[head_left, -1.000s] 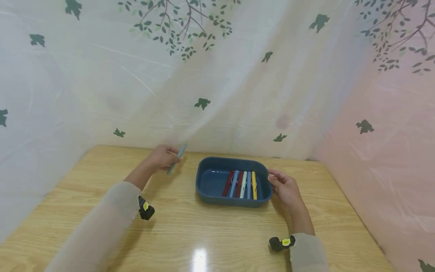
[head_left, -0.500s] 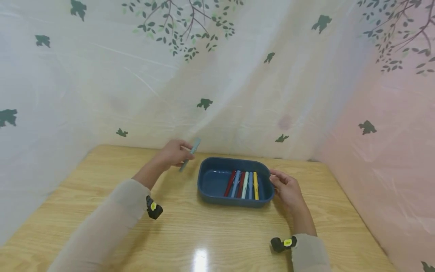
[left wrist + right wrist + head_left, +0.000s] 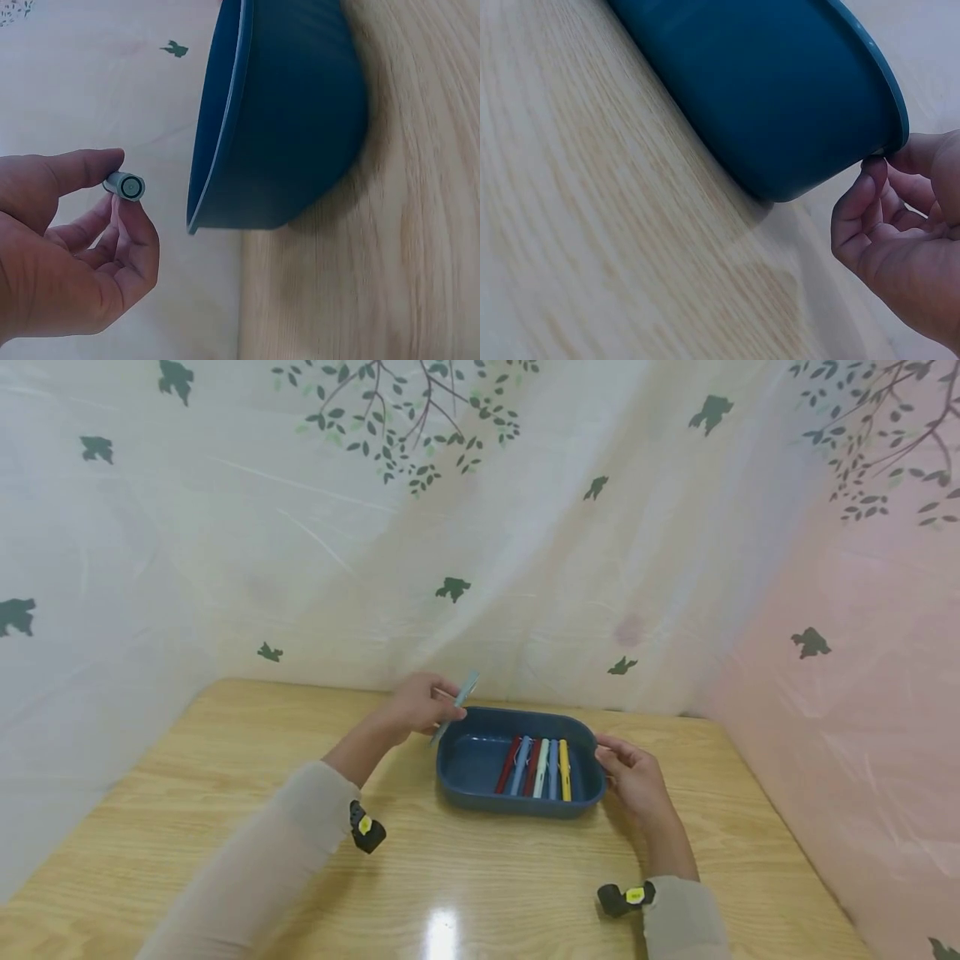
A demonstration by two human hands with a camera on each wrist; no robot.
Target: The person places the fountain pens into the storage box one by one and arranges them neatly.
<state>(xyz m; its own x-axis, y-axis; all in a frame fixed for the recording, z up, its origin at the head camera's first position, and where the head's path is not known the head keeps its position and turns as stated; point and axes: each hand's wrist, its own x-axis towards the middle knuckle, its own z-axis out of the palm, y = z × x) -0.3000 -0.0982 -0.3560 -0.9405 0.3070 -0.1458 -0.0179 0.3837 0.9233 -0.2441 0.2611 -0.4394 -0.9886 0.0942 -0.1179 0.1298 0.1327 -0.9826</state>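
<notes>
My left hand [image 3: 418,703] pinches a pale blue-green pen [image 3: 467,685] between thumb and fingers, just over the left end of a dark blue plastic box [image 3: 517,807]. In the left wrist view the round end of that pen [image 3: 129,187] faces the camera, apart from the box wall [image 3: 292,120]. At the box's right end, my right hand [image 3: 636,781] grips the rim with thumb and fingertips. Inside the box several clip pens lie side by side toward the right: dark red [image 3: 507,765], blue [image 3: 521,765], pale mint [image 3: 541,768] and yellow [image 3: 565,770].
The box stands on a light wooden table [image 3: 487,877], near its back edge. A pale curtain [image 3: 360,568] printed with leaves and birds hangs behind and at both sides. Each wrist wears a small black camera [image 3: 367,833].
My left hand has moved right with the pen, from beside the box to its left rim. The right hand has stayed on the box, and the pens inside lie as before.
</notes>
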